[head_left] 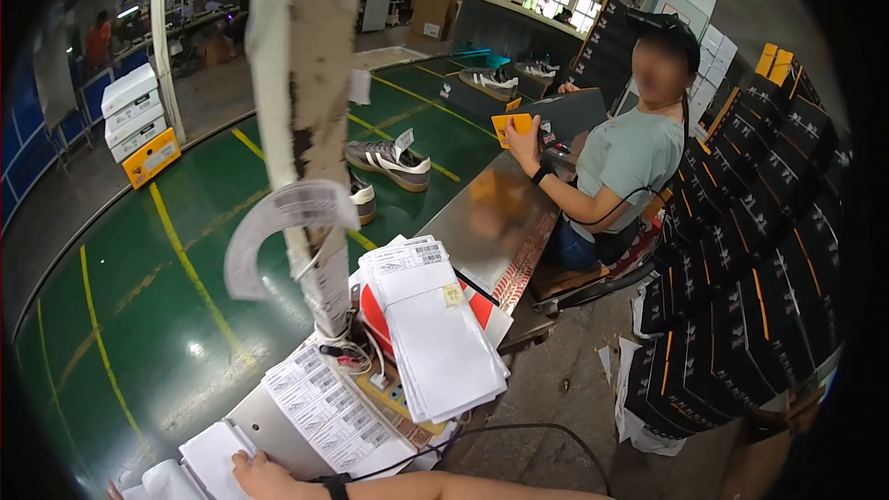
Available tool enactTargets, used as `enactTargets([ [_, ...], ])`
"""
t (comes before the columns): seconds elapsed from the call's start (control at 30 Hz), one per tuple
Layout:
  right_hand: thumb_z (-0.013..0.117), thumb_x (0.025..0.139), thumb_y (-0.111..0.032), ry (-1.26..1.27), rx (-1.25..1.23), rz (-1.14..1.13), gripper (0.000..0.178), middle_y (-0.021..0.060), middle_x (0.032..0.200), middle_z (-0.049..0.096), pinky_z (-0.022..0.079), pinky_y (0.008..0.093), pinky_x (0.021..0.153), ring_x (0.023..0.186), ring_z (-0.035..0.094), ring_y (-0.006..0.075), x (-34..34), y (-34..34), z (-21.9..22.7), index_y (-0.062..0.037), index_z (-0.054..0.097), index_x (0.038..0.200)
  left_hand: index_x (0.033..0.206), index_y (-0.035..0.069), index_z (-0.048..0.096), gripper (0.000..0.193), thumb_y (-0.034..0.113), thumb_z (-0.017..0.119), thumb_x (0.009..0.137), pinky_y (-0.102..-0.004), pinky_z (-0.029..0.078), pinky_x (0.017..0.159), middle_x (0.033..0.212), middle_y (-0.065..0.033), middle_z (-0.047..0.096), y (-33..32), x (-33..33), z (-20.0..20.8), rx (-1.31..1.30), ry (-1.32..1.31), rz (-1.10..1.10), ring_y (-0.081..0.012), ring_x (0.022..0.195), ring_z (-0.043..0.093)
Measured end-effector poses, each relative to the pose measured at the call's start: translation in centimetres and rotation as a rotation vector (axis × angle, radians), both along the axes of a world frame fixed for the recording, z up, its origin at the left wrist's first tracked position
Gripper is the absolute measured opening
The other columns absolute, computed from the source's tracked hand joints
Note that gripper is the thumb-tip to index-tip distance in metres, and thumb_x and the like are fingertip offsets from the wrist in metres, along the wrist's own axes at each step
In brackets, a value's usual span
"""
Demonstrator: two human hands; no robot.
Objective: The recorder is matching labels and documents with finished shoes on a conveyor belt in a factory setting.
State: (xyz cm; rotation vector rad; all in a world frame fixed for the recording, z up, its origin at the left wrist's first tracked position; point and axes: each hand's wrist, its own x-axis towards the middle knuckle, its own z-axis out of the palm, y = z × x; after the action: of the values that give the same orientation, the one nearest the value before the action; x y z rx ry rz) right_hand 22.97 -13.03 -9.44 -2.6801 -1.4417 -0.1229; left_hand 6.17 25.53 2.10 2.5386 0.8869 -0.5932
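Note:
My right hand (264,479), with a dark band at its wrist, reaches in along the lower edge. Its bent fingers grip the right edge of a stack of white paper (211,456). Of my left hand (114,492) only a sliver shows at the lower left rim, beside curled white paper (167,481); its fingers are hidden. Right of my right hand lie sheets of printed barcode labels (329,412) on a grey metal surface (264,421). Beyond them is a thick pile of white printed sheets (431,324).
A worn white post (319,111) rises before me, with cables at its foot. Grey shoes (394,165) stand on the green conveyor (213,250). Across the metal table, a co-worker (620,157) holds a dark shoebox and an orange piece. Black boxes (732,268) are stacked at right.

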Motion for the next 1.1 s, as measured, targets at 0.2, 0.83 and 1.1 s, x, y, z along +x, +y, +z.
enactTargets([
  [0.2,0.084,0.058,-0.015,0.335,0.057,0.028,0.059,0.0175,0.109,0.052,0.058,0.0375,0.062,0.085,0.065,0.0312,2.0,-4.4,6.5,0.0024,0.054,0.106,0.138,0.001,0.044,0.088,0.014,0.082,0.06,-0.051,0.038,0.104,0.13,-0.0255,0.052,-10.1,3.2,2.7,0.467,-0.262,-0.343,-0.0432,0.128,0.042],
  [0.83,0.071,0.068,-0.005,0.223,-0.11,-0.067,0.04,0.0361,0.121,0.056,0.057,0.0386,0.062,0.081,0.07,0.0333,0.5,-2.4,6.4,0.0077,0.057,0.102,0.089,0.004,0.066,0.012,0.004,0.068,0.077,-0.0292,0.047,0.063,0.085,-0.0094,0.06,-27.8,5.4,26.9,-1.36,-1.243,-0.904,-0.0197,0.071,0.057],
  [1.1,0.063,0.075,-0.009,0.02,-0.128,-0.22,0.015,0.0323,0.108,0.065,0.055,0.034,0.051,0.067,0.071,0.0256,-0.3,0.0,3.8,0.0002,0.065,0.087,0.089,0.005,0.067,0.012,0.005,0.069,0.077,-0.0294,0.047,0.063,0.085,-0.0095,0.06,-29.0,8.6,24.5,-1.332,-1.259,-0.883,-0.0195,0.071,0.057],
])
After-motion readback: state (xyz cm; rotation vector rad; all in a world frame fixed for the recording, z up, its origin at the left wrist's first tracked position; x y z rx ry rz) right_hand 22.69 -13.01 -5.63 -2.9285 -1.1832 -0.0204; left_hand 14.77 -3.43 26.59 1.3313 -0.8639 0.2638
